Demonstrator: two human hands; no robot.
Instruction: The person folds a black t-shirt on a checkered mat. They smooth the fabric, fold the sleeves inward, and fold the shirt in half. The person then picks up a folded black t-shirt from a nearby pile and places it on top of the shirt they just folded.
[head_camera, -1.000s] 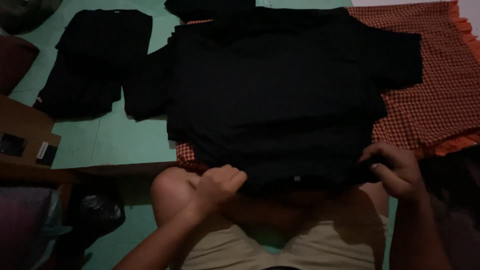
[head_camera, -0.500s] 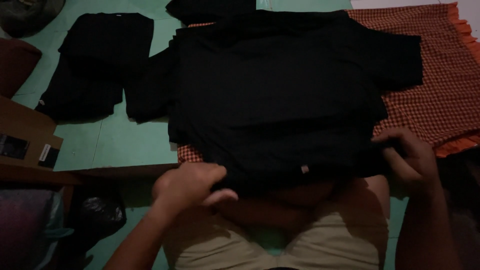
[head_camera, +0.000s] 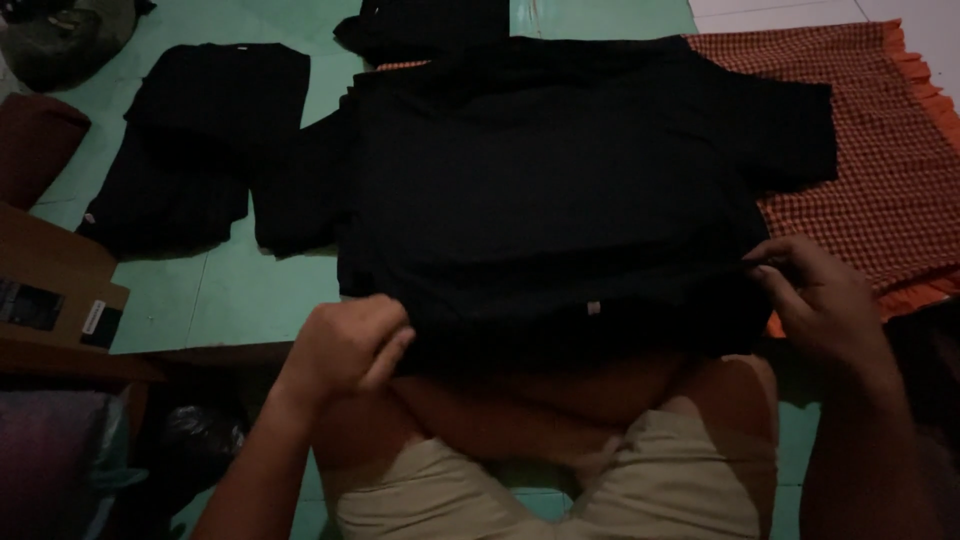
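A black t-shirt (head_camera: 560, 190) lies spread flat on the green floor, its hem towards me and a small pale tag on that hem. My left hand (head_camera: 345, 345) pinches the hem at its near left corner. My right hand (head_camera: 820, 300) pinches the hem at the near right corner. Both hands hold the cloth just above my knees, which are in beige shorts (head_camera: 560, 490).
A red-and-white checked cloth (head_camera: 880, 170) with an orange fringe lies under the shirt at the right. Another black garment (head_camera: 200, 140) lies at the left, and more dark cloth (head_camera: 420, 25) at the top. A brown cardboard box (head_camera: 55, 290) stands at the left edge.
Both hands have slid outwards along the hem, from near the middle to its two corners, and the hem is now pulled straighter.
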